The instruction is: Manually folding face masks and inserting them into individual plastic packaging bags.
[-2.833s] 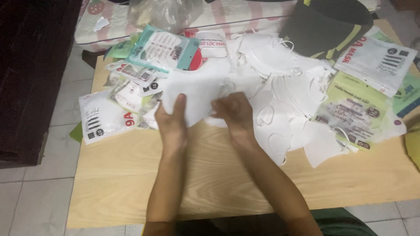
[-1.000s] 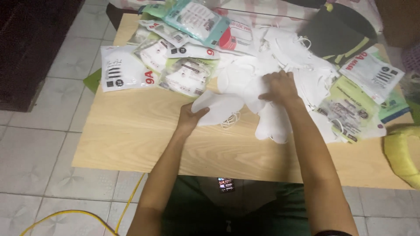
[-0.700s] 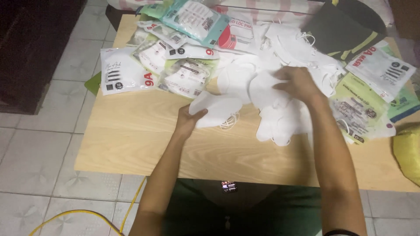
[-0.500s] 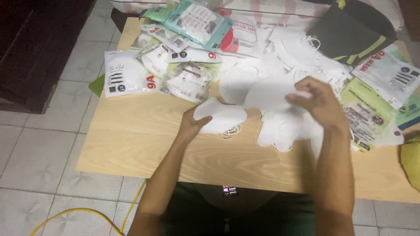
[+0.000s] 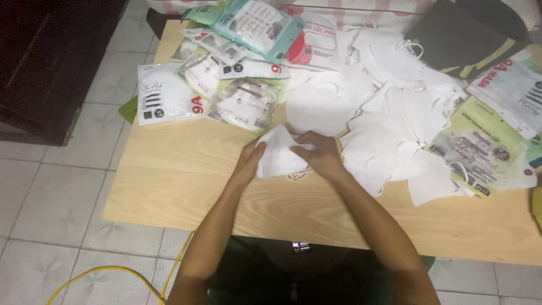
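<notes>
L hand (image 5: 247, 165) & R hand (image 5: 320, 157) pinch a soft, light white folded fabric face mask (image 5: 278, 158) by its edges w/ fingers closed, near table centre.

Setting, seen from above. A light wooden table (image 5: 169, 186) with visible grain stands on a floor (image 5: 51, 203) of pale grey square tiles with faint patterning. A dark wooden cabinet (image 5: 51, 62) occupies the upper left corner. A yellow cable (image 5: 113, 271) curves across the tiles below the table. Lighting is dim and even.
</notes>
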